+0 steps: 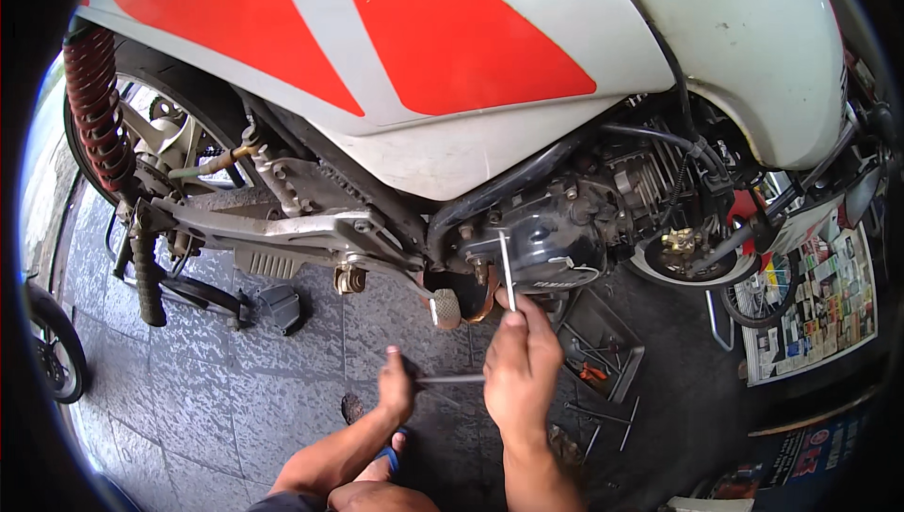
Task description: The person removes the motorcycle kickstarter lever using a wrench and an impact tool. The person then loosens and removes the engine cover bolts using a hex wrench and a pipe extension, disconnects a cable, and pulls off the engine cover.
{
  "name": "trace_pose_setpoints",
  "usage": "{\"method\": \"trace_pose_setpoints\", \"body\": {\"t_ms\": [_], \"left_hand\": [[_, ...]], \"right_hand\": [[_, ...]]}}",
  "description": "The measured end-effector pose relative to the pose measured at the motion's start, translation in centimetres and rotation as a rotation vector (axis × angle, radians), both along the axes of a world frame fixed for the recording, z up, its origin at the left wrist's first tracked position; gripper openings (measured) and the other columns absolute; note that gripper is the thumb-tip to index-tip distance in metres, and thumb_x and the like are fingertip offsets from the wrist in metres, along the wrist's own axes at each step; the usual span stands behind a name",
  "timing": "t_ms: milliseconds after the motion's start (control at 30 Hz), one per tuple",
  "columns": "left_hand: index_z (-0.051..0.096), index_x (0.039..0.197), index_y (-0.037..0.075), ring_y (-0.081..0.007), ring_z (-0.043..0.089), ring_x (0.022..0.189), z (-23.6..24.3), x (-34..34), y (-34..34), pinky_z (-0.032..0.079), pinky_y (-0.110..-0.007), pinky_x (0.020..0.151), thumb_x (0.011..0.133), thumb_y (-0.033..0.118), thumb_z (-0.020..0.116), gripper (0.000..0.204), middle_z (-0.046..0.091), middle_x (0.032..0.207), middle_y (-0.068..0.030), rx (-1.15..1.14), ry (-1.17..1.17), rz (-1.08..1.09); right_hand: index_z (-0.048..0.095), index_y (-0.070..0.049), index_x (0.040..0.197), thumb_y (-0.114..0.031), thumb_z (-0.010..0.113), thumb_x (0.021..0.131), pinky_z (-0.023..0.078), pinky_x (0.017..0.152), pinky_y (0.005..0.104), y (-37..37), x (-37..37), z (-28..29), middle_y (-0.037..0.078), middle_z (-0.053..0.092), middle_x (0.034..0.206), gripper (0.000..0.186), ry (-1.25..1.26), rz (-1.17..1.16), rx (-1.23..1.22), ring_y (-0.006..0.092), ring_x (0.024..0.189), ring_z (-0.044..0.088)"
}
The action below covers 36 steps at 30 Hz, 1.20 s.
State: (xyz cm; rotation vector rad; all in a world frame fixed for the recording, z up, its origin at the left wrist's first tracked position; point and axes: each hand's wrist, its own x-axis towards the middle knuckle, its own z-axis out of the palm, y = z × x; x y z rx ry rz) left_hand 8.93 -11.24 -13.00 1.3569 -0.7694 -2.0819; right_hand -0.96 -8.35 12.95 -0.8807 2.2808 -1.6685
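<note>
My right hand (520, 376) is closed around a thin silver metal rod (508, 272), which points up in front of the motorcycle's black engine cover (541, 239). Whether the rod's tip touches the cover I cannot tell. Lower left of it, my left hand (395, 387) is closed on the end of a grey metal bar (450, 379), thumb upward. That bar runs across to my right hand; whether bar and rod are one tool is hidden by the fingers. The brake pedal (445, 309) lies just left of my right hand.
Above stretches the motorcycle's white and red body panel (471, 32). On the floor stand a metal tool tray (603, 343) with loose tools beside it, and a black cover-like part (282, 309). Newspaper sheets (819, 310) lie at the right, near a small wheel (763, 286).
</note>
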Motion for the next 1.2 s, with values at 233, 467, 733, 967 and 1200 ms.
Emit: {"method": "trace_pose_setpoints", "body": {"t_ms": [233,467,733,967,1200], "left_hand": [[0.038,0.072,0.012,-0.0094,0.035,0.045,12.2,7.9,-7.4,0.03,-0.026,0.041,0.101,0.049,0.039,0.047,0.037,0.056,0.0007,-0.583,0.261,0.326],[0.034,0.072,0.014,-0.0072,0.031,0.045,15.1,8.6,-8.6,0.025,-0.022,0.041,0.102,0.046,0.039,0.044,0.033,0.058,0.0026,-0.63,0.271,0.383],[0.036,0.074,0.014,-0.0055,0.029,0.047,15.8,9.5,-8.7,0.023,-0.021,0.04,0.101,0.044,0.044,0.041,0.033,0.06,0.0031,-0.729,0.299,0.41],[0.041,0.078,0.008,-0.0035,0.028,0.045,23.7,12.5,-10.5,0.018,-0.02,0.038,0.103,0.035,0.043,0.037,0.039,0.062,0.0002,-1.13,0.072,0.412],[0.059,0.105,-0.002,-0.0023,0.05,0.062,33.9,12.6,-11.1,0.033,-0.01,0.048,0.101,0.022,0.05,0.026,0.058,0.079,-0.0055,-1.44,-0.033,0.487]], "right_hand": [[0.056,0.005,0.114,-0.015,0.046,0.098,0.029,0.034,0.0203,1.1,-2.7,4.7,-0.004,0.034,0.059,0.028,-0.782,0.062,-0.614,0.0045,0.043,0.03],[0.057,0.003,0.114,-0.015,0.047,0.098,0.028,0.036,0.0203,0.7,-3.3,5.4,-0.004,0.034,0.06,0.026,-0.821,0.106,-0.664,0.0042,0.045,0.03],[0.057,0.003,0.114,-0.017,0.046,0.099,0.029,0.036,0.0202,0.8,-3.5,4.8,-0.005,0.034,0.06,0.027,-0.881,0.105,-0.678,0.0045,0.045,0.031],[0.054,0.003,0.119,-0.018,0.043,0.1,0.029,0.036,0.02,0.6,-3.6,5.4,-0.005,0.032,0.061,0.03,-1.163,0.207,-0.801,0.0045,0.046,0.029],[0.047,0.005,0.125,-0.017,0.037,0.101,0.029,0.034,0.0202,0.1,-3.7,5.9,-0.004,0.034,0.061,0.034,-1.528,0.296,-1.068,0.0059,0.044,0.029]]}}
